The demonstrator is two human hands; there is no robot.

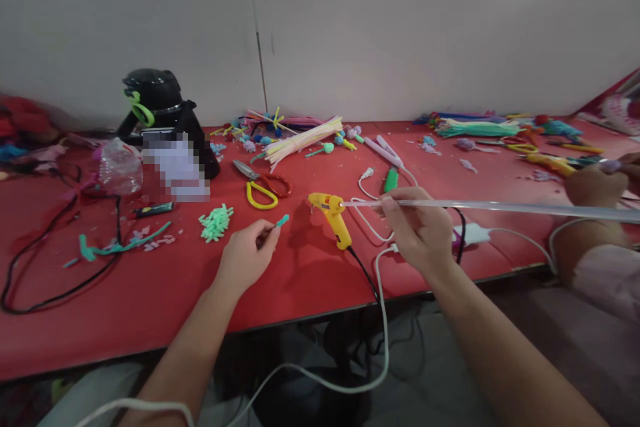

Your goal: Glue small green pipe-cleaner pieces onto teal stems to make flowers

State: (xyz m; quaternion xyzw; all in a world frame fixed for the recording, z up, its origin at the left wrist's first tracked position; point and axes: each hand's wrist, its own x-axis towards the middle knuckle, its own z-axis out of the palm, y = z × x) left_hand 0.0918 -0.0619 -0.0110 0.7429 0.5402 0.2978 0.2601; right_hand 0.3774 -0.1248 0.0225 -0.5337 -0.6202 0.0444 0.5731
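Observation:
My left hand [247, 250] pinches a short teal-green fuzzy piece of pipe cleaner [283, 220] between thumb and fingertips. My right hand [419, 230] is closed around a long clear glue stick [500, 205], which runs off to the right. The stick's left end meets the back of a yellow hot glue gun [336, 219], whose nozzle points left toward my left hand. Whether the gun rests on the table or hangs from the stick, I cannot tell. Left of my left hand lies a pile of light green fuzzy pieces [216, 223].
Red-and-yellow-handled scissors [261, 188] lie on the red table [280, 300]. Bundled pipe cleaners [305, 140] sit behind. White cables [383, 320] cross the front edge. A black bottle [155, 97] stands back left. At right, another person's hand [597, 183] works near yellow pliers-like handles.

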